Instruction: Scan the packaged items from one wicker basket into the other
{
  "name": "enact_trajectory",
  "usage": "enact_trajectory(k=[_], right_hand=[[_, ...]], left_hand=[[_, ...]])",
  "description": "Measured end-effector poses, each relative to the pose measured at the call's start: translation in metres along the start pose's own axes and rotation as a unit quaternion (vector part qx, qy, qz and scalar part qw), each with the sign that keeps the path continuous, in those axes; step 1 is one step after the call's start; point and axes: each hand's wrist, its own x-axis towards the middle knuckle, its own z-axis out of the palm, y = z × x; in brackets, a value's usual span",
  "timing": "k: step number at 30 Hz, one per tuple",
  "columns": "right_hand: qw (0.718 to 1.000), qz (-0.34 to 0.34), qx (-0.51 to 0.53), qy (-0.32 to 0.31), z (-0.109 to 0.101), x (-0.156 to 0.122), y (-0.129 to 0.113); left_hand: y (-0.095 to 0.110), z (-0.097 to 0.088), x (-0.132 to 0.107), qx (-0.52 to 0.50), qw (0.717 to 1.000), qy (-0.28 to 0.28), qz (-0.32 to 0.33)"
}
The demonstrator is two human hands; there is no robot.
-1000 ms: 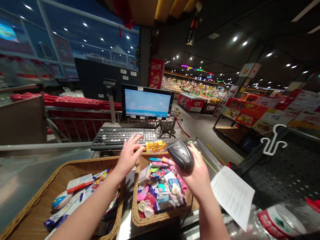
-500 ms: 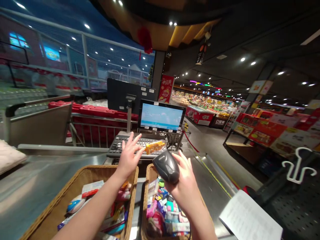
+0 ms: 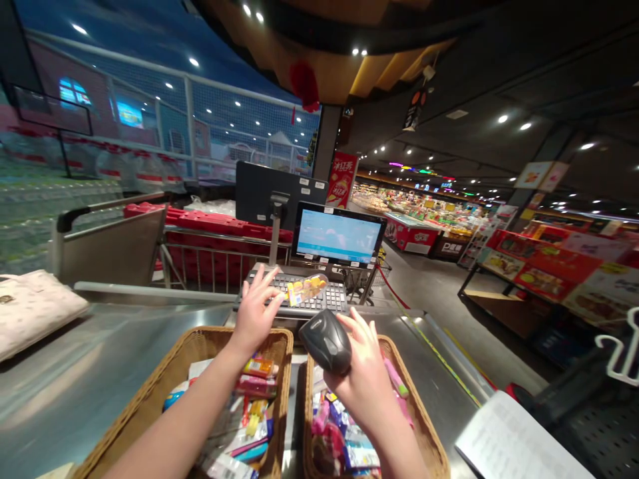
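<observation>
Working at a checkout-type counter here, all smooth shiny metal, with a dim store behind it: dark ceiling, little spotlights, and bright shelves way off past the screen. Over on the left there's a pale patterned bag and a metal cart; off to the right, a sheet of paper with blurry print.

Two woven wicker baskets sit side by side: the left basket and the right basket, both rounded at the corners and stuffed with glossy little packets. The scanner is black, chunky plastic with a rounded head.

Grip-wise, my left hand has thumb and forefinger pinched on one end of a clear pack of yellow-orange pieces, other fingers fanned out. It's sticking out rightward over the keyboard. My right hand is wrapped around the scanner, which is just below the pack, not touching it.
</observation>
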Motion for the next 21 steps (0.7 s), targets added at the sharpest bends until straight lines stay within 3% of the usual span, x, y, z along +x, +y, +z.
enact_trajectory(k=[21], right_hand=[[0.999,-0.032,0.014,-0.014,0.019,0.000,-0.018]], left_hand=[[-0.022,-0.029,-0.007,0.010,1.000,0.008,-0.015]])
